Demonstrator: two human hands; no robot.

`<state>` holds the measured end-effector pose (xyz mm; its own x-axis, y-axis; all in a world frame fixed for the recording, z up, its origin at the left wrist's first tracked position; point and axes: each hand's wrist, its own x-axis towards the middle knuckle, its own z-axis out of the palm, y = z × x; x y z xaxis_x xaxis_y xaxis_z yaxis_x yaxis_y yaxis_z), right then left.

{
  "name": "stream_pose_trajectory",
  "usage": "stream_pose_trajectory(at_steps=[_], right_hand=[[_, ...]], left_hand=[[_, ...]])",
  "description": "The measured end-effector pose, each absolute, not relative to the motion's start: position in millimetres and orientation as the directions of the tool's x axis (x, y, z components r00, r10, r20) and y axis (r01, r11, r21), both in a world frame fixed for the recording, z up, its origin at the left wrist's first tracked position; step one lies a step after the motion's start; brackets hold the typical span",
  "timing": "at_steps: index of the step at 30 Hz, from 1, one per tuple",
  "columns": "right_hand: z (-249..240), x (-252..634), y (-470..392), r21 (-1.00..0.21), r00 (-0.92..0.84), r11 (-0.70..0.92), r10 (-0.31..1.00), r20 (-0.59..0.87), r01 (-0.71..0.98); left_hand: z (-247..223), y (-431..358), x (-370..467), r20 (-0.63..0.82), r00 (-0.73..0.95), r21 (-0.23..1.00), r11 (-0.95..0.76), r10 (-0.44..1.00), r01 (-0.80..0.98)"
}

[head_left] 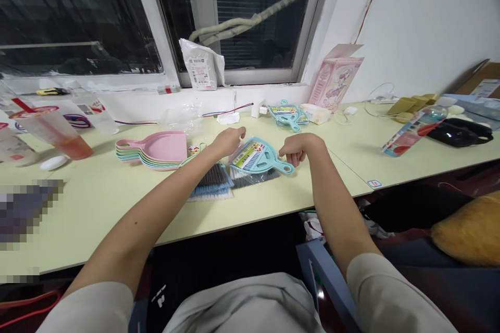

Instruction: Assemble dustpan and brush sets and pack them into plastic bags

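Observation:
A light-blue dustpan (pixel 259 160) with a printed label lies on the table, with clear plastic showing around it and dark and white brush bristles (pixel 250 178) below. At its upper left is my left hand (pixel 229 140), fingers drawn together; whatever they hold is too small to make out. Beside the handle, my right hand (pixel 297 149) has its fingers curled and the index fingertip at the dustpan's right edge. Anything pinched there is unclear. Several stacked brushes (pixel 215 182) with dark, blue and white bristles lie under my left forearm, partly hidden.
Stacked pink and green dustpans (pixel 164 146) lie to the left, near a drink cup (pixel 58 132). Toward the back are another blue dustpan set (pixel 288 114), a pink box (pixel 336 80) and a white packet (pixel 201 65). A bottle (pixel 414 130) stands tilted-looking at right.

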<state>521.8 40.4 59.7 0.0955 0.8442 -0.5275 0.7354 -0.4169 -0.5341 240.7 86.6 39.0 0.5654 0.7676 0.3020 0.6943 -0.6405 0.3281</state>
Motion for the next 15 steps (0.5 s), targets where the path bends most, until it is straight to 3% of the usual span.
stream_pose_trajectory(at_steps=[2, 6, 10, 15], right_hand=[[57.6, 525.5, 55.7, -0.622, 0.120, -0.333, 0.926, -0.359, 0.709], [50.3, 521.3, 81.2, -0.784, -0.039, 0.059, 0.998, 0.044, 0.618], [30.8, 502.4, 92.3, -0.881, -0.251, 0.173, 0.966, 0.064, 0.441], [-1.5, 487.1, 108.5, -0.947, -0.317, 0.176, 0.945, 0.085, 0.269]], left_hand=[[38.4, 88.4, 248.3, 0.293, 0.666, 0.221, -0.726, 0.686, 0.651], [36.2, 92.5, 257.5, 0.283, 0.747, 0.113, -0.794, 0.602, 0.597], [32.0, 91.2, 254.8, 0.268, 0.761, 0.096, -0.802, 0.592, 0.590], [28.9, 77.2, 241.5, 0.210, 0.737, 0.077, -0.763, 0.642, 0.642]])
